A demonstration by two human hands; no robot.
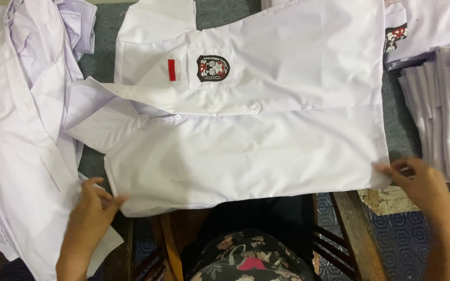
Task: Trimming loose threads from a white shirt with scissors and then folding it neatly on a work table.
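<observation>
Shirt, white with a dark round badge and a small red strip on its chest, lies spread flat across the middle of the frame on a grey-covered worktop, collar end to the left and hem to the right. We see our left hand at the lower left, fingers pinching the near corner of the cloth, and our right hand at the lower right, fingers narrowed on the hem edge. From here, uneven pulling between the two hands could skew the body and leave a crease, and the near edge hangs past the worktop, so slack could let it slide toward our lap. The loose white garments heaped at the left touch the shirt's sleeve and might get caught up with it. A stack of folded white shirts at the right is cut off by the frame. The far sleeve is hidden under the front panel, the right fingertips are probably tucked under the hem, and the badge detail is too small to make out.
</observation>
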